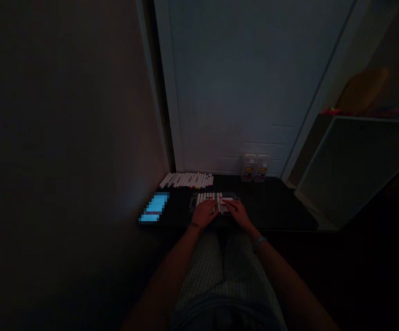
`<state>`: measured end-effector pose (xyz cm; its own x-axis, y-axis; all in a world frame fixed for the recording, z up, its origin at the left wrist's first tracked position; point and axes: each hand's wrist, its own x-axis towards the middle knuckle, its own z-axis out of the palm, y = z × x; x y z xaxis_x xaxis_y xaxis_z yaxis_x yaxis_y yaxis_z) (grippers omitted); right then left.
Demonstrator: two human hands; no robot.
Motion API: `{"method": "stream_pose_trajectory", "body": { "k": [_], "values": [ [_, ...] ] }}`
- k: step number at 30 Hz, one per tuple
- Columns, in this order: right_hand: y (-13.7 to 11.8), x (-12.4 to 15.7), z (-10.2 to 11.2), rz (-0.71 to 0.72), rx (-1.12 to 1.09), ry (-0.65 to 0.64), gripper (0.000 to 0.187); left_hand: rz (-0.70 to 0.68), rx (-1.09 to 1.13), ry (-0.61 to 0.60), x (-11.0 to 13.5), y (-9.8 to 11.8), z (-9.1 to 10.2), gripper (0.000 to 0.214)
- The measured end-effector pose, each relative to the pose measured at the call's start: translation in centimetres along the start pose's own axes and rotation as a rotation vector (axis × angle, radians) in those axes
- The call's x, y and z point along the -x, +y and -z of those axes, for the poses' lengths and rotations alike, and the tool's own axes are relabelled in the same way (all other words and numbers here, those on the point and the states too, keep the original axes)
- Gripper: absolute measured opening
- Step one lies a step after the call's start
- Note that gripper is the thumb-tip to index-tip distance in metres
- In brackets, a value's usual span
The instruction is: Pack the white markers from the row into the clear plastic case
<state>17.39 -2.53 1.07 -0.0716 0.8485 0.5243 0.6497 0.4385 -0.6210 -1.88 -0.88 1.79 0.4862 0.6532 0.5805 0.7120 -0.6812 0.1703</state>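
Note:
A clear plastic case (237, 198) lies open in front of me, with several white markers (203, 197) side by side in its left part. My left hand (205, 212) rests over the markers, its fingers stretched out across them. My right hand (239, 214) reaches in from the right, fingertips closed at a white marker (219, 197) near the middle of the case. The lower ends of the markers are hidden under my hands, and the light is very dim.
Behind the case, a row of white markers (188, 179) lies on the black table (271, 207). Two clear cases (255, 168) with labels stand at the back right. A lit phone (154, 208), blurred, lies at the left. A wall and a white door (227, 92) border the table.

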Motion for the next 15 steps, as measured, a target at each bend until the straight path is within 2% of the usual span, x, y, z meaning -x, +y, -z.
{"method": "stream_pose_trajectory", "body": {
  "k": [3,6,11,15],
  "values": [
    [0.23,0.14,0.15,-0.048,-0.033,0.089,0.031,-0.002,-0.036,-0.009,-0.06,0.24,0.22,0.032],
    [0.50,0.22,0.14,-0.090,-0.055,0.144,0.030,-0.064,-0.057,-0.059,-0.16,0.39,0.34,0.038],
    [0.80,0.16,-0.12,-0.143,-0.078,0.179,0.028,-0.176,-0.064,-0.196,-0.44,0.30,0.16,0.048],
    [0.60,0.16,-0.15,-0.169,-0.094,0.177,0.028,-0.164,-0.014,-0.201,-0.46,0.24,-0.06,0.046]
  ]
}}
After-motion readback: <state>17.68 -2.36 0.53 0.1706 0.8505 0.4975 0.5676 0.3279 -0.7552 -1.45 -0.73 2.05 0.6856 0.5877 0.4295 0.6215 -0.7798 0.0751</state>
